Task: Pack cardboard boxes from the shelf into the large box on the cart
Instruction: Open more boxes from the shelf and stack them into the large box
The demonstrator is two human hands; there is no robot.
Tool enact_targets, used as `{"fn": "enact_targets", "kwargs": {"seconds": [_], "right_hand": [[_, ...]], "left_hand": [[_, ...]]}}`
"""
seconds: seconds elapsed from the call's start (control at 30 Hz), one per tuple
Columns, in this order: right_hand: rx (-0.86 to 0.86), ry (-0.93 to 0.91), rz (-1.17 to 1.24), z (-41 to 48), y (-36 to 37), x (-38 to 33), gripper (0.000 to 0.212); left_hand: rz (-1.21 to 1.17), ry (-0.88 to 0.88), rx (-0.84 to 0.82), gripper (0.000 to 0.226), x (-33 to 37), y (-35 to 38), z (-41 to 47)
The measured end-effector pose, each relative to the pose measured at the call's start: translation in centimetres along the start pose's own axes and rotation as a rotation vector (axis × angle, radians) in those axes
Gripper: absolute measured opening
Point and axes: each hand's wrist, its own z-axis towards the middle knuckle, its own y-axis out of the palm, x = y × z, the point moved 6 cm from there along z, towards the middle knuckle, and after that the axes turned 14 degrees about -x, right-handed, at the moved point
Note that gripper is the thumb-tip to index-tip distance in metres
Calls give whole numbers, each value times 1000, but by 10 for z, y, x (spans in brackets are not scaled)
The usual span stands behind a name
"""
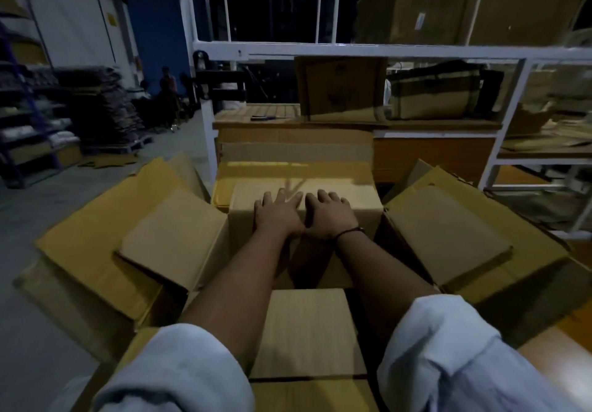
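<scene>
A closed cardboard box point(362, 197) stands inside the large open box, whose flaps spread out left point(96, 235) and right point(480, 235). My left hand point(278, 211) and my right hand point(330, 213) lie flat side by side on top of this box, fingers spread, gripping nothing. A black band circles my right wrist. Another small box point(307, 331) lies nearer to me between my forearms. A further cardboard box point(342, 89) stands on the wooden shelf straight ahead.
A white metal shelf frame point(352, 49) rises just behind the large box. Scissors or a cutter point(269, 117) lie on its wooden board. A dark-trimmed bag point(435, 91) sits beside the shelf box. Stacked goods and racks line the left aisle, with people far back.
</scene>
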Motion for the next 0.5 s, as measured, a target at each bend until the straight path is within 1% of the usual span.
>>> {"fn": "enact_targets", "kwargs": {"seconds": [0.17, 0.2, 0.27, 0.33, 0.4, 0.5], "right_hand": [[-85, -21, 80, -15, -8, 5, 79], [-87, -26, 103, -22, -7, 4, 75], [-31, -13, 152, -40, -10, 4, 62], [15, 57, 117, -62, -12, 12, 56], [15, 131, 25, -82, -9, 25, 61], [-8, 260, -31, -110, -1, 56, 71]], "left_hand": [[-12, -10, 17, 98, 1, 2, -1], [0, -3, 19, 98, 1, 4, -2], [17, -3, 27, 98, -1, 5, -4], [13, -7, 48, 97, -1, 4, -5], [17, -9, 80, 97, -2, 4, -6], [24, 1, 106, 98, -1, 4, -9]]}}
